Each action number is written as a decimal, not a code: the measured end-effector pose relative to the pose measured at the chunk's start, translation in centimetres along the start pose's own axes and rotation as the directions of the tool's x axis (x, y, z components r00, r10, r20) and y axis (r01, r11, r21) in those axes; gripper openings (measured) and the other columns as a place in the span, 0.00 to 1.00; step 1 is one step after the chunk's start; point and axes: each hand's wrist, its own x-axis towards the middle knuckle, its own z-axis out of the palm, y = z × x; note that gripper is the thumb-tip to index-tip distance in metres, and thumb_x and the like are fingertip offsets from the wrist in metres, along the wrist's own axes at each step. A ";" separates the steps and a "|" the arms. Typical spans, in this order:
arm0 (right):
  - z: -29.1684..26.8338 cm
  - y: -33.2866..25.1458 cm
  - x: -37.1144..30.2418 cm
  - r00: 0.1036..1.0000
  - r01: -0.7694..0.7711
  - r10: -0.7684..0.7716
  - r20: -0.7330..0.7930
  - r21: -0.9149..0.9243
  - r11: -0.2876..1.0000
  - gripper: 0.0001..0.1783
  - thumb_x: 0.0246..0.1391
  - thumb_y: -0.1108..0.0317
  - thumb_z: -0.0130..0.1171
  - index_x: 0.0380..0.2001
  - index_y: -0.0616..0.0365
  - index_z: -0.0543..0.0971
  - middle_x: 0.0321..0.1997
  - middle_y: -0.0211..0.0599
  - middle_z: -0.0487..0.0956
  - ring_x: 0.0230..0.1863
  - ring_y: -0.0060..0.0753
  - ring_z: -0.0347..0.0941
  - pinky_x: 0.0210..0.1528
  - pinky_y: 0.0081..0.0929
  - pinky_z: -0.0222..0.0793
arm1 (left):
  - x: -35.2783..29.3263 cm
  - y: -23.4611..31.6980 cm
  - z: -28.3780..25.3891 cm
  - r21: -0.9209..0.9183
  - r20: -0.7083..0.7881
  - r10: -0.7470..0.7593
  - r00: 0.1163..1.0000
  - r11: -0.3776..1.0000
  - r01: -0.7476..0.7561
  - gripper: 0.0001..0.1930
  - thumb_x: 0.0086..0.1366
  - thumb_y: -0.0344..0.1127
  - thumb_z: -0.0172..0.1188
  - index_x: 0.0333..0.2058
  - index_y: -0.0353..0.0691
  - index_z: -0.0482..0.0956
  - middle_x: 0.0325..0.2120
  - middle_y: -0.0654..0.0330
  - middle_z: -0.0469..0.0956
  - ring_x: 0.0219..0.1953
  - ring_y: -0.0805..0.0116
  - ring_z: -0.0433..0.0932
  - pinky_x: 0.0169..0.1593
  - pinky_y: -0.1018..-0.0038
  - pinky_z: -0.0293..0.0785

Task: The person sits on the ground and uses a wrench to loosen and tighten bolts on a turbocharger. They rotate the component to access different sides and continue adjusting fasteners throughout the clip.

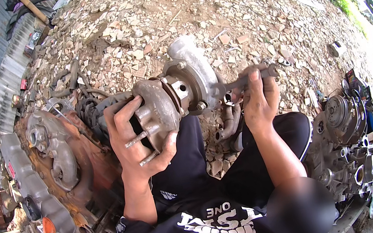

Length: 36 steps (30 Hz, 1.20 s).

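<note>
Turbocharger (181, 90) is positioned at the centre of the frame, its dull grey-brown cast housing (157, 104) toward the left and its paler silver housing (196, 60) toward the right. Two metal studs (136, 139) project from the grey-brown housing toward the lower left. Bolts (201, 106) seat along the silver housing's inner edge. My left hand (130, 149) grips the grey-brown housing. My right hand (263, 105), right of centre, is closed around a dark cylindrical tool (244, 80); I cannot tell whether its tip touches the silver housing.

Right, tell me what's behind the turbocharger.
Rubble-strewn ground shows beyond the turbocharger, with a black trouser leg by its lower edge. Whatever lies directly behind it is covered.
</note>
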 end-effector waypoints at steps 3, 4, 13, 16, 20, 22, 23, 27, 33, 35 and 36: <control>-1.2 0.5 -2.3 0.988 0.142 -0.141 0.059 -0.020 0.990 0.09 0.72 0.71 0.55 0.43 0.68 0.73 0.32 0.41 0.79 0.25 0.28 0.79 0.26 0.25 0.76 | 0.2 0.2 -0.2 0.030 0.019 0.018 1.000 0.999 -0.018 0.35 0.47 0.46 0.72 0.52 0.32 0.77 0.51 0.52 0.73 0.50 0.43 0.72 0.50 0.51 0.74; -1.5 0.8 -3.3 0.982 0.180 -0.179 0.057 -0.005 0.984 0.08 0.69 0.72 0.58 0.42 0.68 0.74 0.31 0.42 0.80 0.25 0.30 0.79 0.27 0.26 0.76 | 0.4 0.3 -0.2 0.036 0.029 0.034 0.999 0.999 -0.035 0.35 0.47 0.46 0.72 0.52 0.32 0.77 0.51 0.51 0.73 0.50 0.43 0.72 0.51 0.52 0.74; -4.4 3.6 -4.5 0.757 0.613 -0.513 0.405 -0.166 0.773 0.11 0.61 0.73 0.68 0.41 0.67 0.78 0.26 0.48 0.84 0.27 0.44 0.86 0.33 0.40 0.83 | -0.6 -1.0 0.0 -0.069 -0.024 -0.077 0.997 0.995 0.075 0.40 0.46 0.45 0.72 0.57 0.32 0.72 0.50 0.46 0.73 0.50 0.45 0.73 0.54 0.54 0.73; -3.0 2.5 -4.1 0.697 0.689 -0.550 0.460 -0.218 0.691 0.15 0.51 0.76 0.76 0.39 0.64 0.79 0.27 0.46 0.84 0.28 0.45 0.86 0.34 0.40 0.84 | -0.7 -1.0 0.0 -0.068 -0.012 -0.100 0.995 0.993 0.099 0.40 0.47 0.45 0.72 0.57 0.31 0.73 0.50 0.47 0.73 0.50 0.45 0.72 0.54 0.54 0.72; -2.2 2.2 -4.4 0.655 0.743 -0.566 0.501 -0.287 0.605 0.18 0.47 0.75 0.79 0.38 0.61 0.79 0.30 0.46 0.85 0.30 0.46 0.86 0.33 0.41 0.84 | -1.0 -0.7 -0.2 -0.059 0.016 -0.137 0.990 0.989 0.138 0.38 0.48 0.46 0.71 0.56 0.31 0.74 0.51 0.48 0.73 0.50 0.45 0.72 0.53 0.54 0.72; -2.1 2.5 -4.3 0.649 0.748 -0.581 0.491 -0.273 0.605 0.18 0.47 0.75 0.79 0.38 0.61 0.79 0.30 0.47 0.85 0.30 0.46 0.86 0.34 0.41 0.84 | -1.0 -0.7 -0.3 -0.050 0.017 -0.128 0.992 0.990 0.129 0.37 0.49 0.46 0.71 0.56 0.30 0.74 0.51 0.48 0.73 0.50 0.45 0.72 0.53 0.54 0.72; -2.0 2.7 -4.3 0.647 0.750 -0.587 0.487 -0.265 0.606 0.18 0.48 0.75 0.79 0.38 0.62 0.79 0.31 0.47 0.85 0.30 0.46 0.86 0.34 0.41 0.84 | -0.9 -0.7 -0.1 -0.053 -0.002 -0.113 0.994 0.992 0.113 0.37 0.50 0.46 0.71 0.55 0.30 0.74 0.51 0.49 0.73 0.50 0.45 0.72 0.53 0.54 0.72; -1.7 3.3 -4.6 0.661 0.741 -0.582 0.474 -0.288 0.607 0.18 0.50 0.76 0.77 0.39 0.62 0.77 0.32 0.51 0.86 0.32 0.48 0.87 0.33 0.39 0.84 | -0.9 -1.0 0.1 -0.055 -0.029 -0.096 0.995 0.994 0.094 0.37 0.51 0.47 0.71 0.56 0.30 0.73 0.50 0.48 0.73 0.50 0.44 0.72 0.52 0.54 0.72; -1.1 5.0 -4.9 0.726 0.671 -0.542 0.422 -0.266 0.692 0.20 0.47 0.77 0.79 0.38 0.60 0.76 0.34 0.50 0.85 0.33 0.46 0.87 0.34 0.34 0.83 | -0.9 -1.0 -0.1 -0.093 -0.023 -0.212 0.977 0.974 0.209 0.37 0.50 0.45 0.71 0.56 0.30 0.71 0.48 0.46 0.71 0.50 0.46 0.71 0.54 0.54 0.71; -0.6 4.4 -4.8 0.773 0.625 -0.513 0.373 -0.312 0.715 0.19 0.48 0.76 0.78 0.35 0.60 0.74 0.31 0.48 0.86 0.32 0.44 0.87 0.33 0.34 0.82 | -0.9 -0.9 -0.2 -0.088 0.003 -0.222 0.975 0.971 0.222 0.37 0.50 0.45 0.71 0.56 0.30 0.71 0.48 0.46 0.71 0.49 0.46 0.71 0.54 0.54 0.71; -0.7 4.4 -4.9 0.802 0.592 -0.493 0.336 -0.341 0.730 0.19 0.48 0.75 0.78 0.35 0.59 0.74 0.31 0.47 0.86 0.31 0.42 0.87 0.32 0.33 0.82 | -0.8 -0.9 -0.2 -0.090 0.007 -0.229 0.973 0.969 0.229 0.37 0.50 0.45 0.71 0.56 0.30 0.71 0.48 0.46 0.71 0.49 0.46 0.71 0.54 0.54 0.71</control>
